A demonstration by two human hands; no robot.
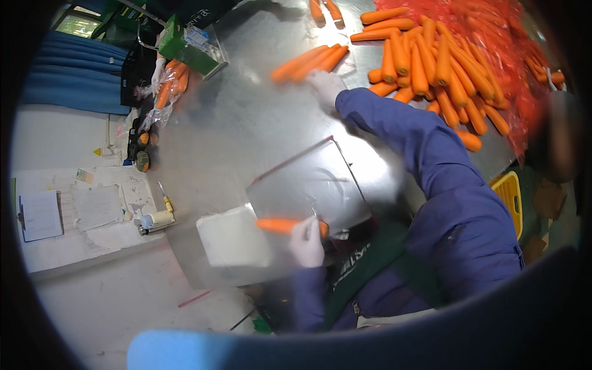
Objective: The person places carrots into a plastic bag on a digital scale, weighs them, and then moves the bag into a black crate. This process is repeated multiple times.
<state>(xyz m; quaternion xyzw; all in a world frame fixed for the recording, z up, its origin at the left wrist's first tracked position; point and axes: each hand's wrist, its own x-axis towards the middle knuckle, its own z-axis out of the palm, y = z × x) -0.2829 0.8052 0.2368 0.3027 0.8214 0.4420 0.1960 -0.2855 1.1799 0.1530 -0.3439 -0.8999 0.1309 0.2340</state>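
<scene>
My left hand (307, 243), in a white glove, has its fingers closed on an orange carrot (277, 225), beside a stack of white sheets or bags (233, 238). Some clear film shows near its fingertips. Farther out, my right hand (326, 85), also gloved and blurred by motion, is at a group of carrots (307, 64) lying side by side, also blurred; its fingertips are partly hidden by them. A large pile of carrots (434, 64) lies to the right of that hand. Between the hands sits a metal box or stand with red edges (310, 180).
Red plastic film (513, 92) lies under and beside the pile. Two carrots (326, 13) lie at the top. Across the steel table (208, 152), a person's gloved hand (158, 76) is at bagged carrots (172, 85), near a green box (185, 48). A yellow basket (511, 201) stands at right.
</scene>
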